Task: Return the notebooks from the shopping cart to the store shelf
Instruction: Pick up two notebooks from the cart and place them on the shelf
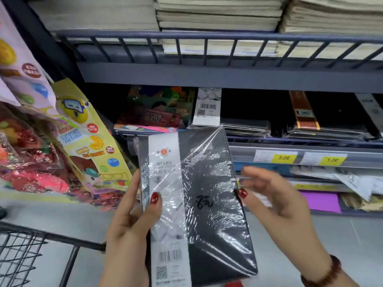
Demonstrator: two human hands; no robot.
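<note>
A black notebook wrapped in clear plastic, with a white "DIARY" band down its left side, is held upright in front of the shelf. My left hand grips its left edge, thumb on the white band. My right hand is at its right edge, thumb tip touching the cover, fingers spread and blurred. On the middle shelf behind it lie stacks of similar dark notebooks, one standing with its white band showing. A corner of the wire shopping cart shows at lower left.
The upper shelf has a barred rail and stacks of pale paper books. Colourful snack bags hang at the left. Yellow price tags line the shelf edge. Purple paper lies on a lower shelf. Colourful booklets sit left of the notebooks.
</note>
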